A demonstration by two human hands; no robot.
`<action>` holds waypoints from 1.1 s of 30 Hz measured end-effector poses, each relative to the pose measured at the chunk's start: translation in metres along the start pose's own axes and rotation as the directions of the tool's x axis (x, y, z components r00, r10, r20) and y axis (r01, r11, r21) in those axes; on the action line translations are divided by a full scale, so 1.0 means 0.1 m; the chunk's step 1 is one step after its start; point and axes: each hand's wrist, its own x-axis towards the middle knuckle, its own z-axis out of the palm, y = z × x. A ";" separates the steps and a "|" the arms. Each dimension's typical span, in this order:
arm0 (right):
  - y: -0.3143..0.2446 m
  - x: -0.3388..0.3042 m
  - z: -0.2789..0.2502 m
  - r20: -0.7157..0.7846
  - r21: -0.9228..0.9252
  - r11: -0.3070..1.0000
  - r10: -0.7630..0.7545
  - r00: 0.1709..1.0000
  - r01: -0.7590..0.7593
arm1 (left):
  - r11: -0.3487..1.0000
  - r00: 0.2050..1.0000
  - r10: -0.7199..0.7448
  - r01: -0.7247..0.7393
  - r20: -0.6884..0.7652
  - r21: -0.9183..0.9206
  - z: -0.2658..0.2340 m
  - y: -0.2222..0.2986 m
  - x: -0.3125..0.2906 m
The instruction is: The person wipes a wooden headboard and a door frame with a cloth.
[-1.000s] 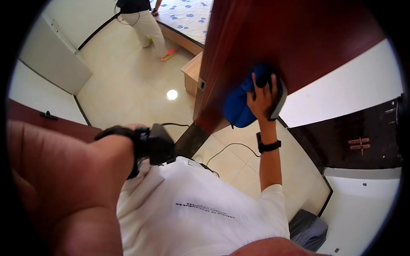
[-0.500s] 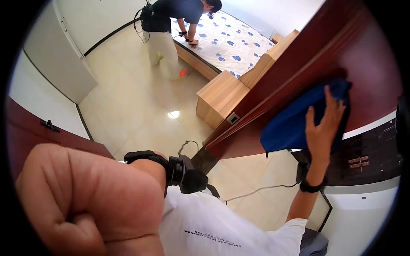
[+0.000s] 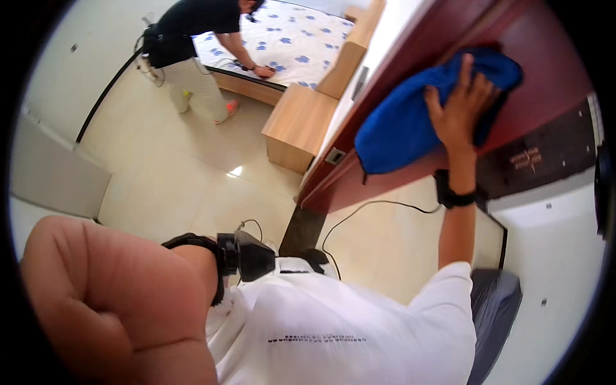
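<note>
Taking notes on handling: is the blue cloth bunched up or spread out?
Spread out: the cloth reaches well beyond the right hand.

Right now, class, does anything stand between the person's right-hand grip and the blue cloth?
Nothing visible does: the right-hand grip rests directly on the blue cloth, with the dark red door behind it.

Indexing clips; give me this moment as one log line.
right hand: spread on blue cloth against red-brown door | left hand: apart from cloth | co-worker: bent over bed
</note>
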 end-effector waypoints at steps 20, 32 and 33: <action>-0.39 -2.36 0.43 0.220 0.008 0.780 0.609 0.762 -0.626 | -0.096 -0.438 -0.541 0.880 0.718 0.464 0.76 -2.59 -2.10; 0.46 -0.59 -0.18 -0.114 0.165 0.838 0.541 0.834 -0.521 | -0.109 -0.229 -0.531 0.973 0.815 0.203 1.25 -2.53 -1.71; 0.59 -0.32 -0.22 -0.204 0.113 0.864 0.503 0.840 -0.490 | 0.057 -0.126 -0.506 0.982 0.853 0.178 1.39 -2.45 -1.51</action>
